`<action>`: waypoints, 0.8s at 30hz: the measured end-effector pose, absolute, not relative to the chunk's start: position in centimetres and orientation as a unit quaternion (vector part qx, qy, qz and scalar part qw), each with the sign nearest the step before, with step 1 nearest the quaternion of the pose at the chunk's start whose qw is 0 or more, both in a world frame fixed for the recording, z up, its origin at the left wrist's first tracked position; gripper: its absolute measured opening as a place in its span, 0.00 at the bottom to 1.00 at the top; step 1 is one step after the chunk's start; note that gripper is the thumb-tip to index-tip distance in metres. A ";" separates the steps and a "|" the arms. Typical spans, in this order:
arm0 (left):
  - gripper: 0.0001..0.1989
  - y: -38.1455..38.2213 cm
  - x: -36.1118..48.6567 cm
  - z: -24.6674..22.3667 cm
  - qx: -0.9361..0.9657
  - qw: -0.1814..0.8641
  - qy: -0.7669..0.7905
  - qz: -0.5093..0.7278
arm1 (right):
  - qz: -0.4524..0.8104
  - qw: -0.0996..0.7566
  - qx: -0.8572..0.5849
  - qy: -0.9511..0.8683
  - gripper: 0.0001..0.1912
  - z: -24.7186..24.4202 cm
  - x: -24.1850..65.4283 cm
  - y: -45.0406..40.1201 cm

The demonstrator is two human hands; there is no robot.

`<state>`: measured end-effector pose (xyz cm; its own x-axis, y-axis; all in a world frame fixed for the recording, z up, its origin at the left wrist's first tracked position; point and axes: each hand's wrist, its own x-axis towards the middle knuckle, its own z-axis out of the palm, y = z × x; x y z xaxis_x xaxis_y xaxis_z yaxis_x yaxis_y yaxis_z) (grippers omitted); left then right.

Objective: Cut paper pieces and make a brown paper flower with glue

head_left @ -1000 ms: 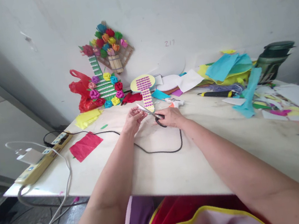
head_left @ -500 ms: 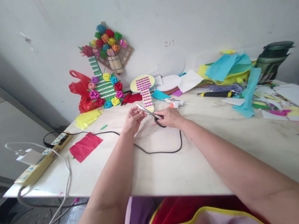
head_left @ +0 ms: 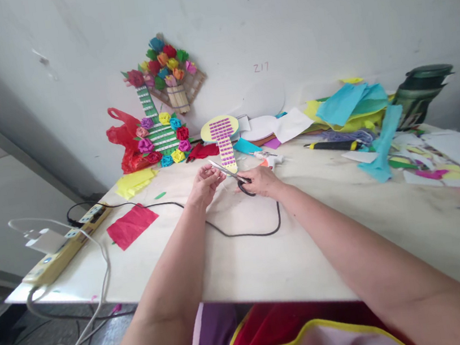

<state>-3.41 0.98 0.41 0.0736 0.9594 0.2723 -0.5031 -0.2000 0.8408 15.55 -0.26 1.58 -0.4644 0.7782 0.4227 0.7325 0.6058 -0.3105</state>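
- One pair of scissors [head_left: 230, 171]: right hand [head_left: 262, 181] clamps its fingers on it.
- Left hand [head_left: 206, 184] sits beside the blades (finger closure: cannot tell).
- Red sheet [head_left: 132, 226] lies left.

Your scissors [head_left: 227, 171] have smooth metal blades; your red sheet [head_left: 133, 226] is matt and crinkled, probably paper, the red bag [head_left: 123, 139] wrinkled, glossy plastic, the tabletop [head_left: 252, 266] smooth.

Only thing I can make out is a small, thin reddish handwritten "217" [head_left: 261, 67], maybe "Z17", on the flat pale-grey wall [head_left: 261, 25].
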 end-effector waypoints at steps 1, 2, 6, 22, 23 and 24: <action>0.20 1.0 -3.4 0.4 0.449 0.579 0.256 0.631 | 0.040 0.269 -0.439 -0.856 0.17 1.5 15.5 -0.3; 0.20 1.0 -3.4 0.4 0.450 0.578 0.258 0.630 | 0.037 0.267 -0.437 -0.858 0.17 1.5 15.5 -0.3; 0.19 1.0 -3.4 0.4 0.464 0.579 0.257 0.619 | 0.027 0.259 -0.441 -0.859 0.17 1.4 15.4 -0.3; 0.18 0.9 -3.1 0.4 0.476 0.586 0.252 0.605 | 0.002 0.263 -0.446 -0.855 0.18 1.0 15.4 -0.1; 0.18 0.9 -3.1 0.4 0.476 0.587 0.250 0.606 | 0.003 0.265 -0.445 -0.856 0.18 1.0 15.4 -0.1; 0.19 1.0 -3.2 0.4 0.476 0.587 0.247 0.606 | 0.006 0.266 -0.443 -0.856 0.18 1.0 15.3 0.0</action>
